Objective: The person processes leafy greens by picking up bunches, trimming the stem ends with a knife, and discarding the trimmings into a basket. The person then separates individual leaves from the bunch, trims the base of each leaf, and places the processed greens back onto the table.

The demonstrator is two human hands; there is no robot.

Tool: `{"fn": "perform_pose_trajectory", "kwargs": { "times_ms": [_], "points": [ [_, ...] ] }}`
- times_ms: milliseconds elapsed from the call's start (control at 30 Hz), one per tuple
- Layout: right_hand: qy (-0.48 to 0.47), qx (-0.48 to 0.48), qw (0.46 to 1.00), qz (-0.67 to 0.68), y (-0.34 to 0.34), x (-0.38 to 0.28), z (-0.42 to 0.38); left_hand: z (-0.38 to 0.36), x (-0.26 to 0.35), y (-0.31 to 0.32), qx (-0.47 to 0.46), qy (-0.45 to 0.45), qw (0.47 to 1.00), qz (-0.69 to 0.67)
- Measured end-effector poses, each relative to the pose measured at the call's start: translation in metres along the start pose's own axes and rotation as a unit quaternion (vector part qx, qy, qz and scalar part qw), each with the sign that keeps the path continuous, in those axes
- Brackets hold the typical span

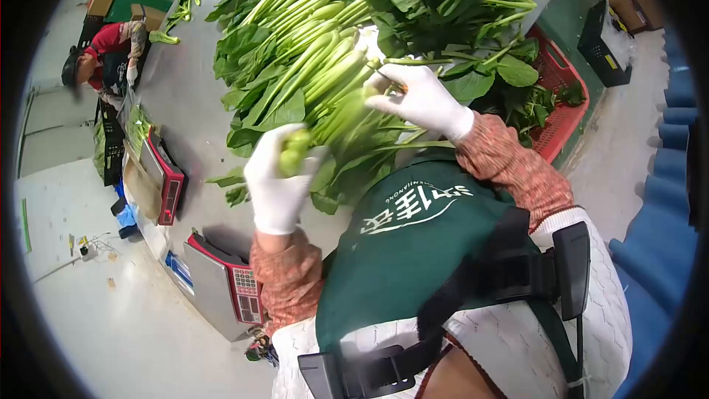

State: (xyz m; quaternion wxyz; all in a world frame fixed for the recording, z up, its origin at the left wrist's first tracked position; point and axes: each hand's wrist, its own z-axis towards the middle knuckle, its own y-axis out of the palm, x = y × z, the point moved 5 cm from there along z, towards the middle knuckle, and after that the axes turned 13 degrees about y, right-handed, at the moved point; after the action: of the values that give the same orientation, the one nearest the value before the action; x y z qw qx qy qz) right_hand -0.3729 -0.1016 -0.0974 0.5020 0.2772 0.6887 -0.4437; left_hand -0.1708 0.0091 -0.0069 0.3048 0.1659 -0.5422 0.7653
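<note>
My left hand (277,181), in a white glove, is closed around pale green leafy-vegetable stalks (295,152), their cut ends showing between thumb and fingers. Up and to the right, my right hand (421,97) wears a white glove too. Its fingers pinch a thin dark tool (385,76) with a bit of orange by it; most of the tool is hidden in the grip. Just beyond both hands lies a large heap of leafy green vegetables (317,66), stalks side by side. Blurred stalks and leaves fill the space between my hands.
A grey metal table (193,52) bears the heap. Two red-edged scales, one nearer (221,281) and one farther (164,177), stand at the left. A red basket (569,96) holding leaves is at the right. Another person (111,52) bends over the table at the far left.
</note>
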Motion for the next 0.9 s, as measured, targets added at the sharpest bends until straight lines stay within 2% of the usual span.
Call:
{"fn": "perform_pose_trajectory", "kwargs": {
  "times_ms": [33, 100, 133, 233, 267, 300, 367, 500, 633, 667, 700, 733, 767, 800, 833, 867, 900],
  "points": [
    [-0.034, -0.006, 0.999, -0.006, -0.004, -0.019, -0.009, 0.007, 0.012, 0.016, -0.006, 0.075, 0.997, 0.037],
    [-0.110, -0.011, 0.992, 0.058, -0.009, -0.046, -0.024, 0.014, 0.025, 0.037, 0.009, 0.111, 0.994, 0.003],
    [-0.107, -0.015, 0.994, 0.021, -0.018, -0.056, -0.031, 0.019, 0.031, 0.038, -0.004, 0.097, 0.995, -0.005],
    [-0.095, 0.022, 0.995, 0.020, -0.029, -0.054, -0.036, 0.029, 0.036, 0.043, -0.015, 0.063, 0.998, -0.027],
    [-0.103, 0.059, 0.993, -0.017, -0.029, -0.051, -0.040, 0.031, 0.034, 0.048, 0.000, 0.065, 0.998, 0.002],
    [-0.085, 0.105, 0.991, -0.012, -0.027, -0.043, -0.045, 0.033, 0.036, 0.049, 0.015, 0.073, 0.997, 0.018],
    [-0.044, 0.149, 0.976, -0.151, -0.025, -0.035, -0.052, 0.034, 0.040, 0.049, 0.042, 0.089, 0.994, 0.051],
    [-0.014, 0.134, 0.974, -0.183, -0.018, -0.030, -0.051, 0.033, 0.046, 0.056, 0.035, 0.095, 0.992, 0.075],
    [-0.001, 0.166, 0.972, -0.168, -0.017, -0.014, -0.047, 0.030, 0.057, 0.055, 0.043, 0.120, 0.990, 0.057],
    [0.097, 0.162, 0.962, -0.198, -0.019, 0.006, -0.037, 0.029, 0.062, 0.051, 0.046, 0.129, 0.990, 0.045],
    [0.104, 0.176, 0.966, -0.159, -0.025, 0.050, -0.026, 0.030, 0.068, 0.044, 0.051, 0.139, 0.988, 0.034],
    [0.150, 0.199, 0.958, -0.144, -0.036, 0.087, -0.022, 0.030, 0.071, 0.028, 0.075, 0.156, 0.985, 0.020],
    [0.195, 0.176, 0.965, 0.012, -0.048, 0.087, -0.031, 0.036, 0.078, 0.000, 0.085, 0.140, 0.985, 0.047],
    [0.179, 0.186, 0.966, 0.000, -0.058, 0.112, -0.029, 0.035, 0.071, -0.030, 0.094, 0.133, 0.986, 0.024],
    [0.184, 0.175, 0.966, 0.043, -0.067, 0.101, -0.037, 0.024, 0.054, -0.060, 0.164, 0.110, 0.968, -0.153],
    [0.165, 0.183, 0.967, 0.070, -0.075, 0.103, -0.039, 0.002, 0.003, -0.103, 0.225, 0.114, 0.939, -0.235],
    [0.247, 0.179, 0.949, 0.085, -0.083, 0.099, -0.042, 0.001, 0.007, -0.123, 0.321, 0.139, 0.887, -0.302]
  ]
}}
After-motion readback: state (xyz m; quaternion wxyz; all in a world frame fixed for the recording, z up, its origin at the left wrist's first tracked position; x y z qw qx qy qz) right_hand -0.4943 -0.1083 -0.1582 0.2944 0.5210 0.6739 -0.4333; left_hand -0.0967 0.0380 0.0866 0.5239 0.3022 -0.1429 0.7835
